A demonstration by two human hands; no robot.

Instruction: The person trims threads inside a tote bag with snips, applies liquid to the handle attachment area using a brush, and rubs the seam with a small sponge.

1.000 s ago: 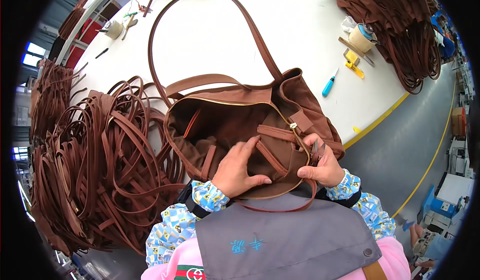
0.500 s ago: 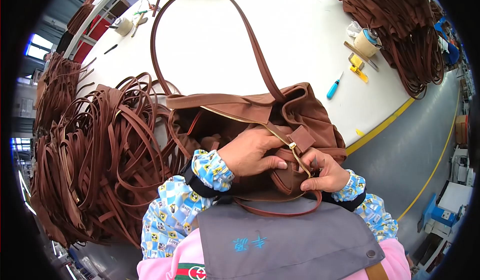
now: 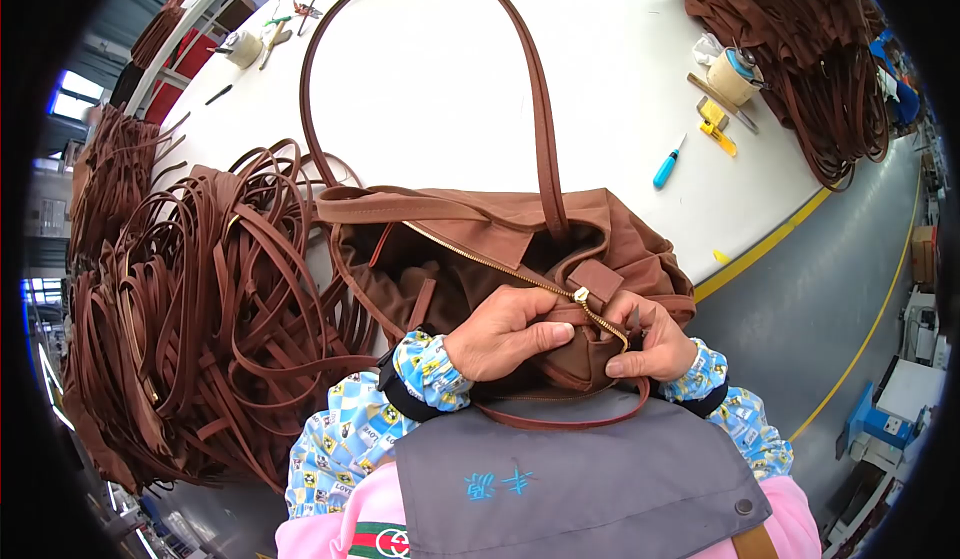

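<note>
A brown handbag [image 3: 630, 229] lies with its mouth open toward me, one long handle [image 3: 540, 109] looping up over the white table. My left hand [image 3: 510, 334] pinches the bag's edge beside the zipper, thumb on top and fingers curled under. On the other side, my right hand [image 3: 650, 339] grips the bag near the end of the gold zipper [image 3: 530, 276], its fingertips partly hidden by the fabric. Between the two hands sits the zipper's slider [image 3: 581, 295], with a square brown leather tab [image 3: 596, 279] just above it. A second handle [image 3: 560, 421] hangs against my grey apron.
Piled brown bags and straps [image 3: 210, 329] crowd the left side. More brown pieces [image 3: 790, 39] hang over the table's far right. A blue-handled awl [image 3: 667, 167], a yellow cutter [image 3: 717, 139] and a glue pot [image 3: 735, 77] lie on the white table [image 3: 430, 89].
My left hand has drawn back out of the bag's mouth to its near edge. The bag's upper side has settled flatter, and its upright handle has shifted slightly right.
</note>
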